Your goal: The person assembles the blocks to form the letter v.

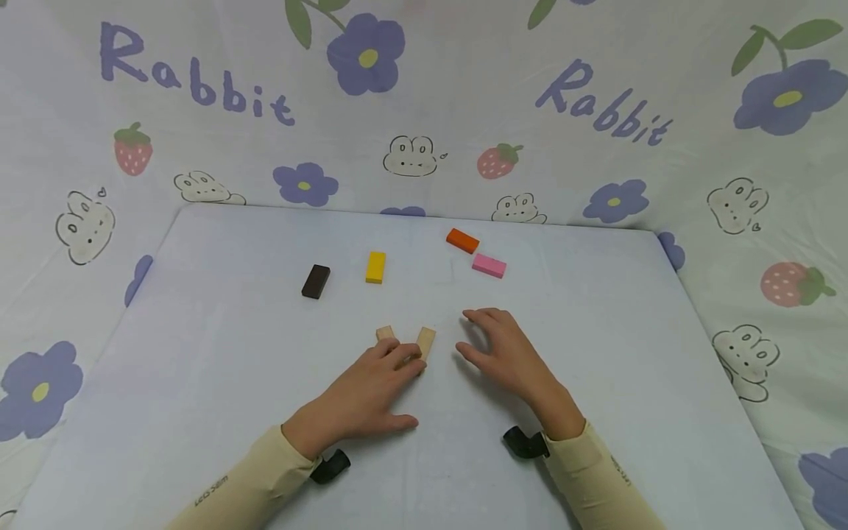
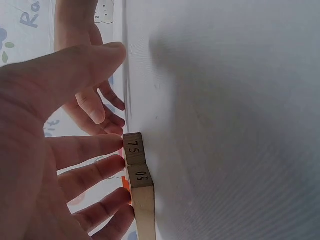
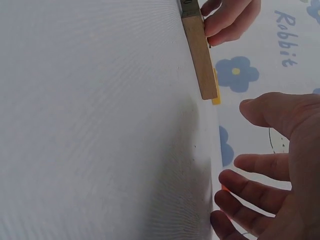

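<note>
Two plain wooden blocks lie on the white table in front of me, a right one [image 1: 427, 340] and a left one [image 1: 385, 333], partly covered by my fingers. My left hand [image 1: 366, 391] rests its fingertips on them, fingers extended and thumb spread away. In the left wrist view the two blocks meet end to end at an angle, and printed digits show on a block end [image 2: 133, 148] and on its neighbour [image 2: 142, 176]. To the right, my right hand [image 1: 506, 355] hovers apart from the blocks with relaxed fingers, holding nothing.
Farther back lie a black block [image 1: 316, 282], a yellow block [image 1: 375, 267], an orange block [image 1: 462, 241] and a pink block [image 1: 489, 266]. Patterned cloth [image 1: 464, 96] hangs behind the table [image 1: 199, 353] and along its sides. A small black device sits at each wrist.
</note>
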{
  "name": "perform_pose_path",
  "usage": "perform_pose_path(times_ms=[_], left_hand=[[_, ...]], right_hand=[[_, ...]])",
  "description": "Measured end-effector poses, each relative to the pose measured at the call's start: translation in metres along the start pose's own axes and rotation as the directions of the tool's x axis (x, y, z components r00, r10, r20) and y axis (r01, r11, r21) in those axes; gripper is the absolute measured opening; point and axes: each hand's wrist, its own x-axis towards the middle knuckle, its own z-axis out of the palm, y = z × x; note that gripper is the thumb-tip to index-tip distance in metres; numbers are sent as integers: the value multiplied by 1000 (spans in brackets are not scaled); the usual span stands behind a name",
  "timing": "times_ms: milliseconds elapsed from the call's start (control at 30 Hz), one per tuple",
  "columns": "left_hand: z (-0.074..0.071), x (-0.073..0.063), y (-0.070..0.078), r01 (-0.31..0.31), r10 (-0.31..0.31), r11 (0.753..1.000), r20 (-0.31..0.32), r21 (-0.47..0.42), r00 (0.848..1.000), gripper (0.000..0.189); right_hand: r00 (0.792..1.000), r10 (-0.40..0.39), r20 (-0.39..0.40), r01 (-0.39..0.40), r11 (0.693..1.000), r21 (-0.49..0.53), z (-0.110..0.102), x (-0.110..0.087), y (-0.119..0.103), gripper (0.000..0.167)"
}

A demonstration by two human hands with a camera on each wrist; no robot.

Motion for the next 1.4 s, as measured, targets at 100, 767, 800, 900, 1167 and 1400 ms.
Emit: perform_pose_path(times_ms=[100, 767, 800, 900, 1167, 1400], left_hand=[[0, 0, 0, -2, 2, 1000, -4, 3, 1000, 76], [-1, 0, 1, 9, -10, 1000, 12, 20, 1000, 70], [-1, 0, 1, 8, -9, 1000, 12, 20, 1000, 70], [-1, -1, 1, 8, -9, 1000, 14, 17, 1000, 69], [-1, 0, 1, 11, -11, 1000, 23, 4, 1000, 70], [-1, 0, 1, 12, -12, 1000, 16, -2, 1000, 69]], right_hand=[[1000, 1, -2, -1, 1000, 0, -1, 0, 0, 61], [999, 25, -39, -25, 1000, 11, -22, 19, 12, 55], [999, 24, -44, -23, 1000, 14, -23, 21, 13, 55], [998, 25, -49, -23, 999, 24, -26, 26, 19, 54], [997, 45, -63, -44, 999, 22, -32, 37, 38, 53], [995, 49, -92, -44, 997, 56, -34, 44, 41, 52]])
